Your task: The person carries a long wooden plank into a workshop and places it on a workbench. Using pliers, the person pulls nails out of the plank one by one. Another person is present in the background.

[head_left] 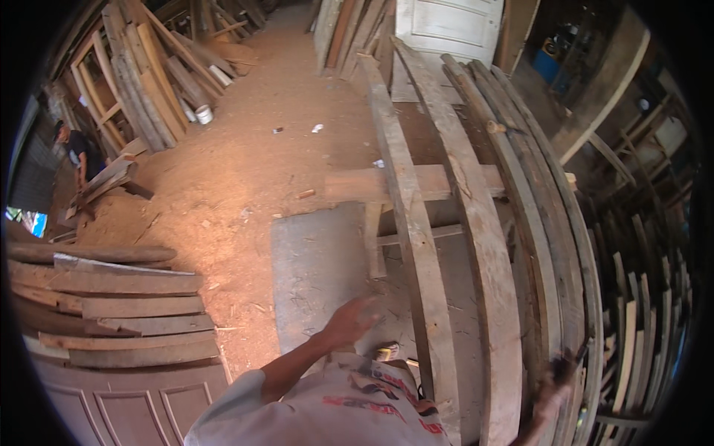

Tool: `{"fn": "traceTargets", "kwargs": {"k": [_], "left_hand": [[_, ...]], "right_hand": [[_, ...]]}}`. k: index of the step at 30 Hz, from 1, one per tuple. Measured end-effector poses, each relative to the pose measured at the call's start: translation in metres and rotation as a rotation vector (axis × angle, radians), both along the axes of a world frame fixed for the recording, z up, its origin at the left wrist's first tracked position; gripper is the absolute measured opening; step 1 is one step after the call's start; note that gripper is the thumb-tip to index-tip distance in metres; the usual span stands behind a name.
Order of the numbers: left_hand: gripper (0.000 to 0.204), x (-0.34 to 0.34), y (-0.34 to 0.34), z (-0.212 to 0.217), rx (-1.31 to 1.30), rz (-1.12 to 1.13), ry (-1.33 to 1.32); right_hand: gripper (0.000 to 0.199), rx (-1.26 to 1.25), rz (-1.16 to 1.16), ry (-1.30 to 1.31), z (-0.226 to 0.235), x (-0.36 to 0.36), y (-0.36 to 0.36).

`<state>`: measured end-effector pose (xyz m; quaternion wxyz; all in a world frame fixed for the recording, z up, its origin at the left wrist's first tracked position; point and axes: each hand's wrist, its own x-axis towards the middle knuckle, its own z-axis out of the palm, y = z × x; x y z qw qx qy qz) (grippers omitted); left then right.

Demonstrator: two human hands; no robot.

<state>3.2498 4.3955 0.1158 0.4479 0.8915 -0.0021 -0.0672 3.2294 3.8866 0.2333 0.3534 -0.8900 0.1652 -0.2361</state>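
My left hand (351,321) is held out over the grey sheet with its fingers apart, slightly blurred and holding nothing. To its right, long rough wooden planks (487,275) lie side by side, running away from me. My right hand (552,388) is low over the right-hand planks (549,256), smeared by motion. Its fingers look closed around something dark (571,360), whose kind I cannot make out. Whether that hand touches the wood is unclear. A wooden crossbeam (431,182) passes under the planks.
Stacked boards (141,327) and a brown panelled door (134,409) lie at left. Leaning planks (141,82), a white bucket (204,114) and a white door (448,33) stand farther back. Another person (78,152) is at far left. Upright timber (643,320) fills the right side.
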Motion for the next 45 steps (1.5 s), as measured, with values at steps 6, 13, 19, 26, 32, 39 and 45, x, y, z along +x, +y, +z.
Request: {"fn": "traceTargets", "kwargs": {"k": [6,13,19,26,32,39,45], "left_hand": [[0.052,0.045,-0.051,0.116,0.019,-0.586,-0.675],[0.034,0.033,0.018,0.077,-0.073,-0.678,-0.324],[0.026,0.051,0.052,0.059,-0.272,-0.513,-0.192],[0.023,0.117,0.059,0.060,-0.401,-0.434,-0.106],[0.023,0.174,0.058,0.065,-0.573,-0.288,-0.034],[0.030,0.247,0.099,0.088,-0.552,-0.035,0.302],[0.033,0.350,0.132,0.128,-0.374,-0.066,-0.054]], "right_hand": [[0.052,-0.133,0.845,0.469,0.047,0.021,0.226],[0.044,-0.213,1.052,0.650,0.036,0.038,0.305],[0.035,0.059,0.815,0.795,0.051,0.067,0.325],[0.024,0.693,0.637,0.279,0.025,0.116,0.345],[0.019,0.445,0.841,0.200,0.016,0.187,0.377],[0.022,0.341,0.900,0.212,0.029,0.261,0.391],[0.024,0.213,0.757,0.101,0.056,0.326,0.391]]}}
